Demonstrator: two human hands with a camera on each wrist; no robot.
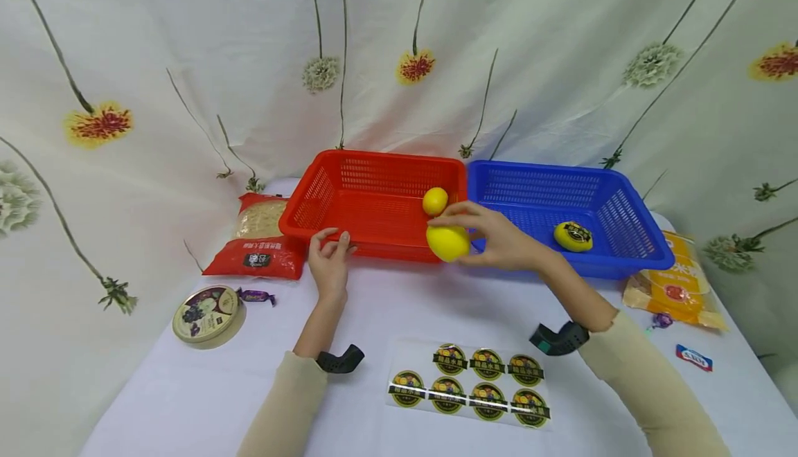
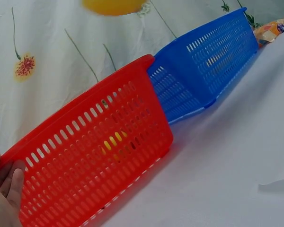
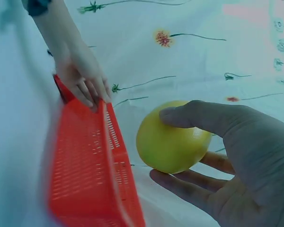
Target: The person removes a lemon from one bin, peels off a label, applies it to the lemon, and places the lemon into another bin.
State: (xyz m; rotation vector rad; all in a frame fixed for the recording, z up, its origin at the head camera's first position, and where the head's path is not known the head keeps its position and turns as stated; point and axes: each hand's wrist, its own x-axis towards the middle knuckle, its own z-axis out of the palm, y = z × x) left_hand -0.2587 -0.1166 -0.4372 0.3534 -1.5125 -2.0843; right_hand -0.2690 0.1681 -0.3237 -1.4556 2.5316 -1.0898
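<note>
My right hand [image 1: 489,235] holds a yellow lemon [image 1: 448,243] between thumb and fingers, above the front right corner of the red basket [image 1: 374,246]. In the right wrist view the thumb lies across the lemon [image 3: 168,146], with fingers beneath it. At the basket's front left, my left hand [image 1: 329,266] grips the rim; the left wrist view shows its fingers [image 2: 14,187] against the slotted wall. Another lemon [image 1: 435,201] lies inside the red basket at the right. In the adjoining blue basket [image 1: 524,218] sits a lemon with a round dark label [image 1: 573,236].
A sheet of round labels [image 1: 411,356] lies at the front. Left are a red bag [image 1: 268,253], a round tin [image 1: 206,314] and a purple-wrapped candy [image 1: 255,296]. Right are a yellow-orange bag [image 1: 676,284], a purple candy [image 1: 662,320] and a blue-red packet [image 1: 694,358].
</note>
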